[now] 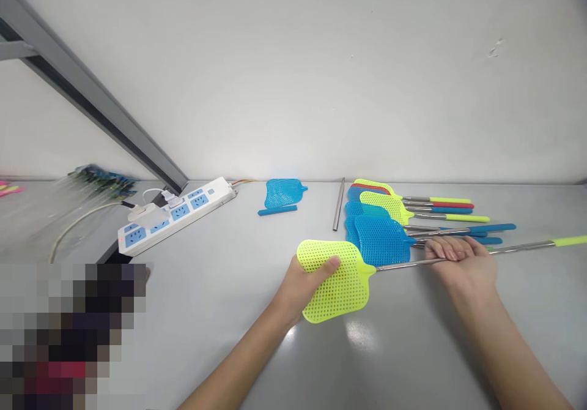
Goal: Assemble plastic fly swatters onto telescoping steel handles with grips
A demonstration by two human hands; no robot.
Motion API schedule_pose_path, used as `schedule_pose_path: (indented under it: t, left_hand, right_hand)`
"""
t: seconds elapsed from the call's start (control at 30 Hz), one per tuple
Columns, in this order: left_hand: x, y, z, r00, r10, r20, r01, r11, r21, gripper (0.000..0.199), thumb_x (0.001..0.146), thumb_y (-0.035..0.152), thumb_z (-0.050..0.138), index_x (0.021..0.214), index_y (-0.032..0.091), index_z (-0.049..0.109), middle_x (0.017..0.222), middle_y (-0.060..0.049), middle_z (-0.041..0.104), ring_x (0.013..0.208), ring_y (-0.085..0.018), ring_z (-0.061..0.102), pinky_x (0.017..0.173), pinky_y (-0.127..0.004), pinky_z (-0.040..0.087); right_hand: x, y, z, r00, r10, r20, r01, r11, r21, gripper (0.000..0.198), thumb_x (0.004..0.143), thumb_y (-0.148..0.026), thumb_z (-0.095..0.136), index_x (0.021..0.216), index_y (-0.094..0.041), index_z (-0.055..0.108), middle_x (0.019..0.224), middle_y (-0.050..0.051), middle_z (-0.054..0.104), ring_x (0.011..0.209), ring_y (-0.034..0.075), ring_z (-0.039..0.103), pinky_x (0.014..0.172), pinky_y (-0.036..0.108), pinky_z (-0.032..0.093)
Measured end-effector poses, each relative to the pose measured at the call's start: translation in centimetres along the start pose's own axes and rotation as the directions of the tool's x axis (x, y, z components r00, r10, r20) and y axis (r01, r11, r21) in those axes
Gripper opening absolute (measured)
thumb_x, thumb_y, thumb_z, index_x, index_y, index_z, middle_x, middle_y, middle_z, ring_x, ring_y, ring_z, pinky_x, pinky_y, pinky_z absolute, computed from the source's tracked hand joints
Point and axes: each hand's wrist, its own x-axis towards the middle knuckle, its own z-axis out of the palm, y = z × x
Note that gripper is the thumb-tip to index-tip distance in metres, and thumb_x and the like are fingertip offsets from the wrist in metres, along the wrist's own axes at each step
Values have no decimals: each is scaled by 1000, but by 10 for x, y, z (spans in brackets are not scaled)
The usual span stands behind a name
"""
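A yellow-green fly swatter (pixel 337 284) with a perforated head and a metal telescopic rod spans both my hands. My left hand (pixel 302 284) grips its head, thumb on top and the other fingers hidden beneath. Around the extended rod curl the fingers of my right hand (pixel 463 263); the yellow grip sticks out beyond it to the right. Just behind, several blue, yellow and red fly swatters (pixel 385 242) lie in an overlapping pile, their handles pointing right.
Farther left on the grey table lie a loose blue swatter head (pixel 284 193), a blue handle sleeve (pixel 277 211) and a bare metal rod (pixel 339 205). A white power strip (pixel 178 214) with plugs sits near a grey metal post (pixel 105 92). A pixelated patch covers the lower left.
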Motion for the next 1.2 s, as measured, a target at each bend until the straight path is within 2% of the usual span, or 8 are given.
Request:
schedule_pose_path:
  t: [0.27,0.47,0.67,0.87,1.03,1.2]
  left_hand:
    - [-4,5,-3,998,-28,53,29,1000,-12,38,64,37,64,94,15,57,98,-11,62,89,-23,59,77,-36,46]
    - [-1,0,-2,1000,-9,-19,9,1000,-24,36,63,37,65,90,14,58,95,-12,63,85,-23,60,73,-35,47]
    - [-5,4,-5,999,8,33,-8,1000,-15,35,64,37,63,92,16,59,97,-11,62,88,-24,59,74,-35,46]
    - [-6,5,-6,999,-2,47,1,1000,14,34,67,38,62,92,16,57,100,-11,61,89,-23,58,75,-35,46]
    - [-6,4,-6,998,-1,70,0,1000,19,35,67,39,61,93,16,57,100,-11,61,89,-23,58,75,-35,46]
    - [-4,3,-8,998,-41,53,40,999,14,36,65,40,62,92,16,57,100,-11,61,89,-23,58,76,-36,45]
  right_hand:
    - [4,5,-5,998,15,68,-16,1000,18,30,64,-7,35,56,-20,9,42,-8,12,31,7,14,32,22,16]
    - [6,9,-10,989,35,141,-35,999,-5,31,68,-8,34,56,-20,8,42,-9,11,30,7,17,33,22,19]
    - [7,11,-15,980,50,194,-42,998,-45,31,71,-9,35,55,-20,10,42,-9,14,30,7,21,34,21,22]
    - [9,11,-17,983,61,176,-56,998,-34,30,71,-9,34,56,-20,10,41,-9,15,30,7,21,34,22,22]
    - [7,13,-15,986,31,166,-33,999,7,29,74,-10,31,57,-20,9,42,-9,17,31,7,21,34,21,23]
    - [4,16,-14,970,-19,242,24,1000,-15,31,79,-14,30,56,-19,9,43,-8,17,33,6,25,36,20,29]
